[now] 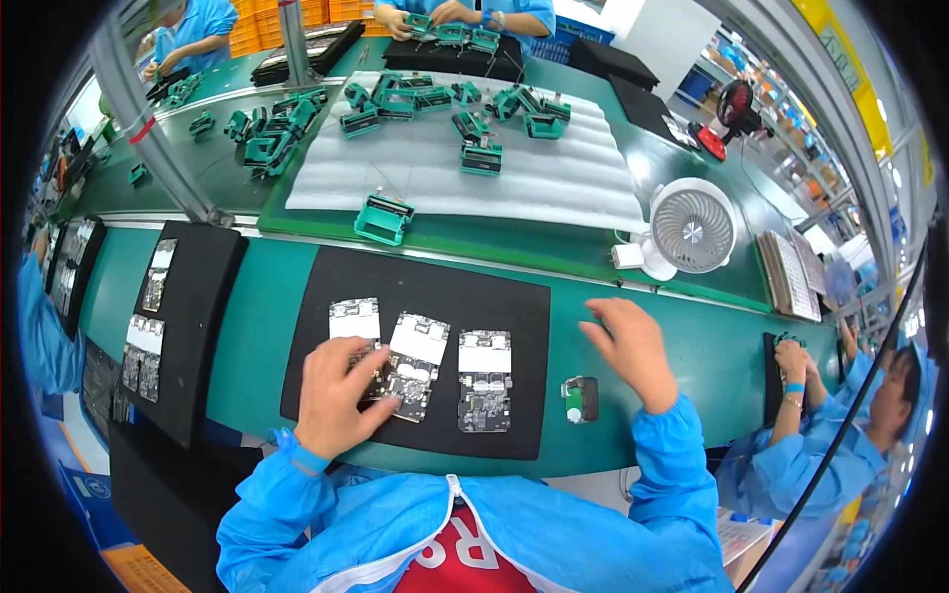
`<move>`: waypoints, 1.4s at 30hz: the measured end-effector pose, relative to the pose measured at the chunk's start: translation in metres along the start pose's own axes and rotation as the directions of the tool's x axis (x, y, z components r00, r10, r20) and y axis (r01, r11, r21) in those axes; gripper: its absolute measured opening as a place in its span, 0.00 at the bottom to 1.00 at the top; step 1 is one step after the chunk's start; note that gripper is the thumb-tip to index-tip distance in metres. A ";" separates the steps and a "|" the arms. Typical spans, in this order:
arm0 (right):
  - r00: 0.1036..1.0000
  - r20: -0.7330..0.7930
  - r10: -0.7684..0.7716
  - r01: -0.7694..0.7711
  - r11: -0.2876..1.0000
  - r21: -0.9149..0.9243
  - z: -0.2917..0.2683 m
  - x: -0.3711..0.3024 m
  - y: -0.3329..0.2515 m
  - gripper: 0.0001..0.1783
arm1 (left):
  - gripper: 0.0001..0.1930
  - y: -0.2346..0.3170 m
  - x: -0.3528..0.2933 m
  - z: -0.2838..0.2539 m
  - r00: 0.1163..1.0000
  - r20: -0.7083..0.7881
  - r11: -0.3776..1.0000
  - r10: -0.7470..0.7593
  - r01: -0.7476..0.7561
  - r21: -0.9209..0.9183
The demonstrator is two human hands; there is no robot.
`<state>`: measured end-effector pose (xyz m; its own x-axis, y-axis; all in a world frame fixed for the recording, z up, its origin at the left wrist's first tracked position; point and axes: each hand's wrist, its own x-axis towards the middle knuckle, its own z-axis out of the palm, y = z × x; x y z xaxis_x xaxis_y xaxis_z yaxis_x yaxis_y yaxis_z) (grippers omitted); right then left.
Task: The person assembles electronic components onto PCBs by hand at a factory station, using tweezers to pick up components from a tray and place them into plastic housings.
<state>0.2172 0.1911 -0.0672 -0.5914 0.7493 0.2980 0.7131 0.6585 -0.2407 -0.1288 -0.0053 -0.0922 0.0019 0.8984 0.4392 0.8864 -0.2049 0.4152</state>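
Observation:
Three circuit boards with white upper panels lie in a row on a black foam mat (425, 277). My left hand (336, 390) is over the left board (354, 318), covering its lower part. The thumb and index finger are apart, their tips at the left edge of the slightly tilted middle board (417, 341); whether they press on it is hard to see. The right board (485, 381) lies untouched. My right hand (633, 346) is held open, right of the mat, with nothing in it. Below its fingers a small green-and-black part (580, 399) rests on the green bench.
Beyond the bench rail, green frames (480, 158) are scattered on a white foam sheet (583, 188); one frame (384, 218) sits near its front edge. A white fan (692, 232) stands at right. Another black mat (198, 326) holds boards at left. Co-workers sit opposite and at right.

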 end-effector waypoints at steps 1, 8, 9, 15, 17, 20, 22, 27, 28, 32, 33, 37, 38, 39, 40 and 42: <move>0.994 0.003 0.111 -0.111 0.994 -0.015 0.002 -0.012 0.015 0.15 | 0.33 0.001 0.007 0.001 0.991 0.117 0.997 0.065 -0.058 -0.059; 0.962 -0.041 0.269 -0.270 0.962 -0.033 0.029 -0.050 0.043 0.10 | 0.33 0.002 0.019 0.039 0.889 0.376 0.961 0.261 -0.203 -0.187; 0.957 -0.053 0.286 -0.286 0.958 -0.003 0.029 -0.048 0.043 0.09 | 0.32 0.004 0.019 0.042 0.900 0.353 0.963 0.257 -0.205 -0.177; 0.960 -0.113 0.256 -0.247 0.965 0.091 0.021 -0.038 0.015 0.09 | 0.29 0.017 0.009 0.053 0.935 0.295 0.976 0.198 -0.161 -0.144; 0.965 -0.075 0.252 -0.234 0.953 0.193 0.019 -0.033 -0.011 0.09 | 0.30 0.018 0.007 0.056 0.935 0.282 0.970 0.215 -0.171 -0.174; 0.986 -0.024 0.167 -0.159 0.966 0.205 0.024 -0.029 -0.054 0.09 | 0.34 0.026 0.013 0.055 0.913 0.333 0.971 0.235 -0.204 -0.125; 0.993 0.068 0.094 -0.102 0.987 0.124 0.025 -0.024 -0.075 0.10 | 0.36 0.029 0.018 0.057 0.893 0.351 0.956 0.282 -0.232 -0.177; 0.997 0.051 0.058 -0.060 0.998 0.024 0.040 -0.018 -0.102 0.08 | 0.36 0.030 0.015 0.068 0.887 0.340 0.948 0.311 -0.264 -0.179; 0.997 0.055 0.061 -0.063 0.997 0.035 0.045 -0.019 -0.106 0.08 | 0.35 0.031 0.015 0.068 0.892 0.333 0.949 0.305 -0.254 -0.189; 0.992 0.051 0.117 -0.118 0.993 0.015 0.052 -0.023 -0.129 0.07 | 0.34 0.026 0.013 0.073 0.904 0.293 0.942 0.311 -0.251 -0.223; 0.987 0.047 0.154 -0.155 0.988 0.007 0.052 -0.023 -0.134 0.07 | 0.34 0.026 0.012 0.074 0.907 0.285 0.941 0.311 -0.251 -0.228; 0.973 0.020 0.229 -0.228 0.973 -0.016 0.063 -0.025 -0.143 0.08 | 0.31 0.026 0.013 0.074 0.903 0.287 0.935 0.319 -0.251 -0.251; 0.970 -0.011 0.244 -0.244 0.970 -0.009 0.064 -0.026 -0.146 0.08 | 0.31 0.026 0.014 0.074 0.904 0.281 0.933 0.323 -0.253 -0.257; 0.966 -0.039 0.256 -0.256 0.967 0.002 0.064 -0.026 -0.148 0.09 | 0.31 0.026 0.014 0.073 0.905 0.277 0.932 0.322 -0.252 -0.259; 0.967 -0.037 0.254 -0.254 0.967 -0.001 0.063 -0.026 -0.150 0.09 | 0.31 0.027 0.013 0.072 0.907 0.273 0.932 0.321 -0.251 -0.260; 0.967 0.004 0.255 -0.255 0.966 -0.029 0.062 -0.025 -0.150 0.12 | 0.31 0.026 0.013 0.073 0.912 0.262 0.935 0.315 -0.252 -0.249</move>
<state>0.1016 0.0774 -0.0953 -0.3910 0.8929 0.2232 0.8510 0.4431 -0.2818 -0.0719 0.0290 -0.1337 0.4027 0.8567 0.3223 0.7130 -0.5144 0.4764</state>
